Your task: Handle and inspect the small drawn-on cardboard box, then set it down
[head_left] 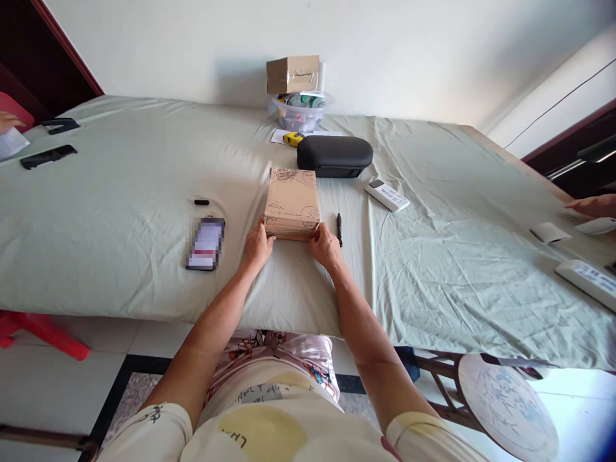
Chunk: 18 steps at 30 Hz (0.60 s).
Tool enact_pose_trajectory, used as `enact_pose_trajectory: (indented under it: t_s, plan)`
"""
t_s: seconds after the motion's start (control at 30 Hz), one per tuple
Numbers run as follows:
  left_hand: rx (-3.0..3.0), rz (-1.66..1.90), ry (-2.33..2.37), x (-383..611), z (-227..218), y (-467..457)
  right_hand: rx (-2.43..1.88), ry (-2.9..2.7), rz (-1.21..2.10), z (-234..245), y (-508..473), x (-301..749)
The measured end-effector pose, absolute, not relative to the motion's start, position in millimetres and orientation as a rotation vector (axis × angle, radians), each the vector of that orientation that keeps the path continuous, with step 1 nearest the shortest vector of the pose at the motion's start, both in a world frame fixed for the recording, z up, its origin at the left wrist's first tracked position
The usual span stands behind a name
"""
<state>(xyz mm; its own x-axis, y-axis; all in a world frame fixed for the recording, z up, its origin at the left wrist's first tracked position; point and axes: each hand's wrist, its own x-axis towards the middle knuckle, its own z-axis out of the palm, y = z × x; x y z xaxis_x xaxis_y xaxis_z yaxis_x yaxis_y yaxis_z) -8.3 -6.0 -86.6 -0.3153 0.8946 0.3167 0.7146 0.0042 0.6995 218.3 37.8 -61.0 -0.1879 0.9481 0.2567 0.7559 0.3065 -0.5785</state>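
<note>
A brown cardboard box [291,199] with black line drawings on its top and front sits on the cloth-covered table in front of me. My left hand [258,246] grips its near left corner, fingers closed against the side. At the near right corner, my right hand [325,245] holds the box the same way, its fingertips partly hidden. Just right of that hand lies a black marker pen [339,230]. A small black cap [201,202] and a phone with a blurred screen [206,244] lie to the left.
Behind the box are a black hard case [335,156], a yellow tape measure [292,138] and a plastic tub [302,115] with another cardboard box [292,74] on it. A white device [387,195] lies to the right. Other people's hands show at both table ends.
</note>
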Motion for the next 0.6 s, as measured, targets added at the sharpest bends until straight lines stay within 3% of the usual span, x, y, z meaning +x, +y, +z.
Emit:
enact_pose_trajectory:
  t_s: [0.6]
  plan:
    - [1.603, 1.296, 2.037, -13, -80, -7, -1.315, -1.835, 0.47, -44, 28, 222]
